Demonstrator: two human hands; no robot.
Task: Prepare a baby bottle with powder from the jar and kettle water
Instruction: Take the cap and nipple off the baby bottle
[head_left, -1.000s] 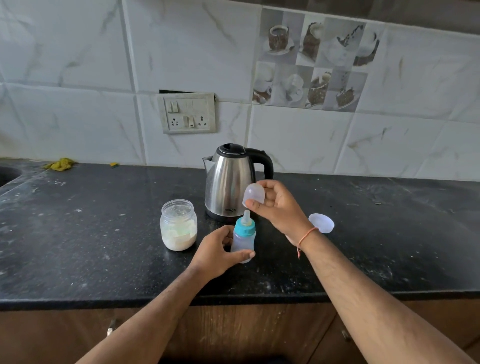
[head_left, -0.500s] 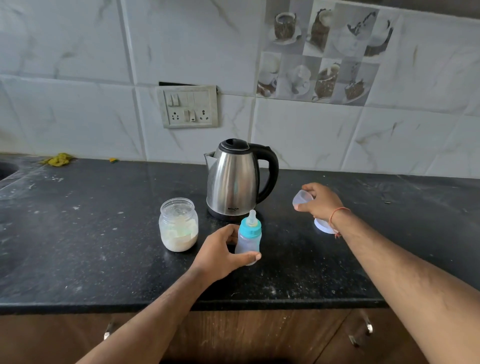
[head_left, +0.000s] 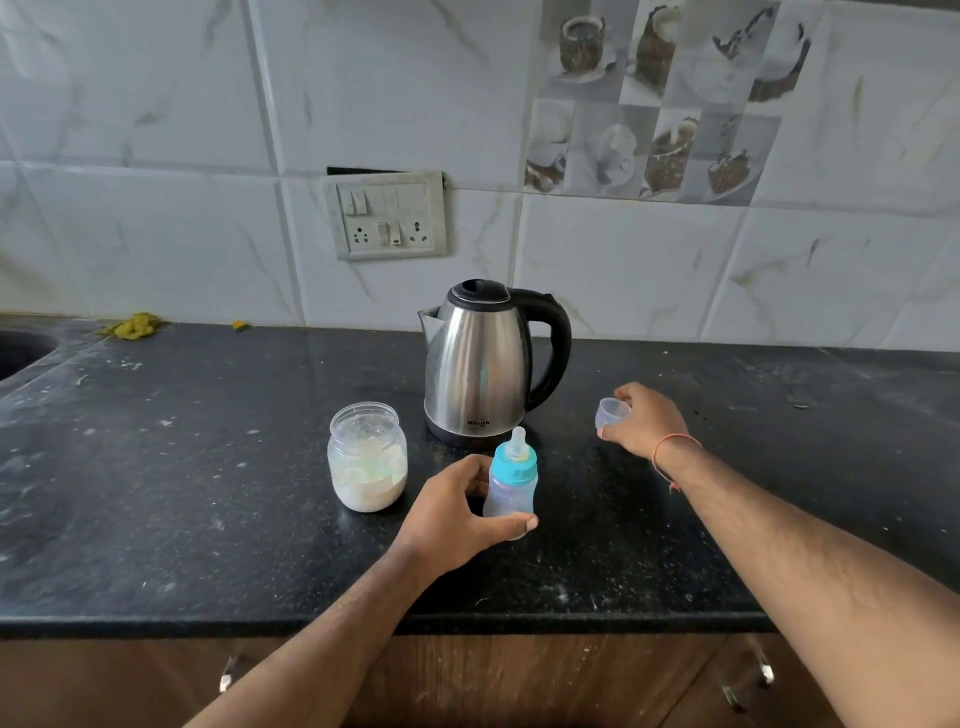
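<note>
- The baby bottle (head_left: 510, 486) stands upright on the black bench (head_left: 208, 467), its long axis vertical, the turquoise collar and teat on top, just in front of the kettle (head_left: 480, 364).
- The left hand (head_left: 457, 514) curls round the bottle's lower body, thumb across the front and fingers behind, steadying it where it stands.
- The right hand (head_left: 641, 421) is well apart to the right, low over the bench, pinching the clear bottle cap (head_left: 612, 412) between thumb and fingertips.
- The glass jar (head_left: 367, 457) of white powder stands open just left of the bottle, beside the left hand; its lid does not show.
- The kettle's spout points left and its black handle right, so the handle lies nearer the right hand.
- Judgement: the collar and teat must come off before any powder goes in; the right hand, once rid of the cap, is the free one to twist the collar while the left keeps the bottle still.
- A switch plate (head_left: 387, 215) sits on the tiled wall behind.
</note>
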